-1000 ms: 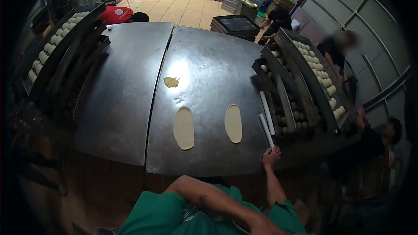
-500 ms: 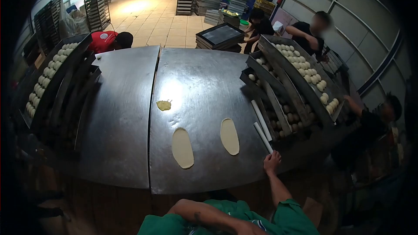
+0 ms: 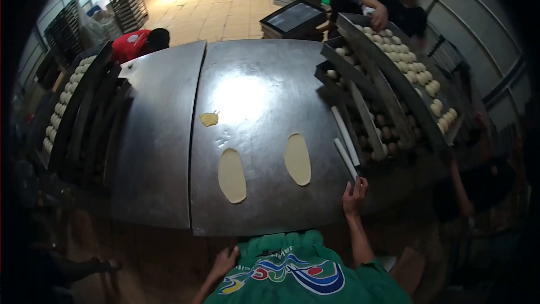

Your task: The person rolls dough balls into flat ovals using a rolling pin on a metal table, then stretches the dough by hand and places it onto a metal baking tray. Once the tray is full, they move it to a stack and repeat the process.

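Metal tabletop (image 3: pixel 261 214) lies open left of the right hand (image 3: pixel 354 196), around two flat dough ovals (image 3: pixel 232 175). Its parted fingers meet the nearer white rod's end (image 3: pixel 345 159); grip unclear. Beyond them, stacked trays (image 3: pixel 376 76) hold dough balls (image 3: pixel 415 67), lower ones shadowed. Left hand (image 3: pixel 226 260), below the table edge: finger state unclear.

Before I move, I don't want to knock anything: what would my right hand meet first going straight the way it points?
Probably the nearer white rod: its near end lies at the fingertips of your right hand, though whether they touch is unclear.
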Available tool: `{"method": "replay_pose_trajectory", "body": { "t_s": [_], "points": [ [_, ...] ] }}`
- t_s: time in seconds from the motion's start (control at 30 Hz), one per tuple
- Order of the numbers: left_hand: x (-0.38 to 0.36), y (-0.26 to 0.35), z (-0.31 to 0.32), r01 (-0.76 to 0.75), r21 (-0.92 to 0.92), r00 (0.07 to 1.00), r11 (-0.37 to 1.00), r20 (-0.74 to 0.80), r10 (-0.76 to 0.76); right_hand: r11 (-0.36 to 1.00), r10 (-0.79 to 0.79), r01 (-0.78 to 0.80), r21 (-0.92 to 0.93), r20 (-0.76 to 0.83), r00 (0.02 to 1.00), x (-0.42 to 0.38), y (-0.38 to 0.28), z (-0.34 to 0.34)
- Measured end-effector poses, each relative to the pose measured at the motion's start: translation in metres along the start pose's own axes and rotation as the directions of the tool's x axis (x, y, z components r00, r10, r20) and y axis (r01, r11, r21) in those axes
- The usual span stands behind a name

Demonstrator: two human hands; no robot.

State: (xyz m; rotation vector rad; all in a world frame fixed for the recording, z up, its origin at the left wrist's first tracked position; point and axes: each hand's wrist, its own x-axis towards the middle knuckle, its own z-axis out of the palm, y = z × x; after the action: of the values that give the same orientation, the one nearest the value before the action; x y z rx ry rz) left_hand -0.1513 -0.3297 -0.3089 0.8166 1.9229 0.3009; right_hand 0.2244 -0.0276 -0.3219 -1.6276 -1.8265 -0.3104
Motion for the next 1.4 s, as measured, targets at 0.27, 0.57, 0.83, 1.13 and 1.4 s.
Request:
{"method": "replay_pose_trajectory", "body": {
  "t_s": [0.27, 0.57, 0.83, 1.13, 1.4],
  "points": [
    [-0.003, 0.099, -0.046, -0.179, -0.464, 0.956, 0.867, 0.125, 0.265, 0.556, -0.212, -0.108, 0.824, 0.266, 0.94, 0.06, -0.185, 0.058],
    [0.073, 0.116, -0.045, -0.49, -0.17, 0.682, 0.855, -0.685, 0.255, 0.728, -0.489, 0.092, 0.679, 0.421, 0.764, 0.032, -0.248, 0.144],
    [0.089, 0.08, -0.021, -0.172, 0.334, 0.61, 0.927, -0.702, 0.366, 0.87, -0.479, 0.306, 0.387, 0.517, 0.71, 0.102, -0.286, 0.212],
    [0.109, 0.037, -0.064, -0.358, 0.507, 0.577, 0.784, -0.54, 0.612, 0.918, -0.376, 0.248, 0.308, 0.486, 0.789, 0.011, -0.264, 0.133],
    [0.107, 0.033, -0.066, -0.468, 0.484, 0.544, 0.74, -0.502, 0.672, 0.961, -0.277, 0.192, 0.201, 0.711, 0.646, -0.12, -0.176, -0.045]
  ]
}}
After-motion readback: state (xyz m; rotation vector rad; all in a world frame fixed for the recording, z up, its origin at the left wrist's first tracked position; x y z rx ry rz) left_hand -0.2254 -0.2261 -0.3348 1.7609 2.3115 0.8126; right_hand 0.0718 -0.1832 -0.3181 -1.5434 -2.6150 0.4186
